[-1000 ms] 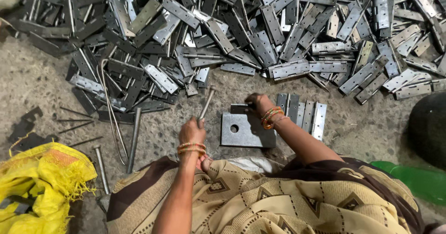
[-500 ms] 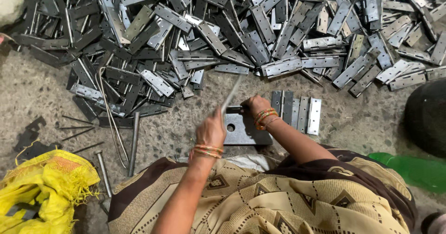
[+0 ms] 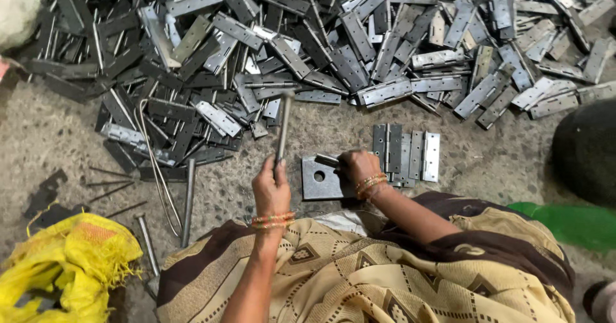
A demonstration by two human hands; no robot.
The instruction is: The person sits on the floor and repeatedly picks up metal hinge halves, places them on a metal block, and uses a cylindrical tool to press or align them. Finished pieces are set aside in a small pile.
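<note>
My left hand is shut around the handle of a hammer, which is raised with its head pointing away from me, just left of a square steel plate with a round hole. That plate lies flat on the floor in front of my lap. My right hand rests on the plate's right side, fingers closed on a small metal hinge piece held against the plate. A short row of finished hinges lies just right of my right hand.
A large heap of grey metal hinges covers the floor ahead. Long steel rods and wire lie at the left, beside a yellow sack. A dark round object and a green thing sit at the right.
My left hand has moved right and up, lifting the hammer from low over the floor to near the plate. My right hand has stayed on the plate.
</note>
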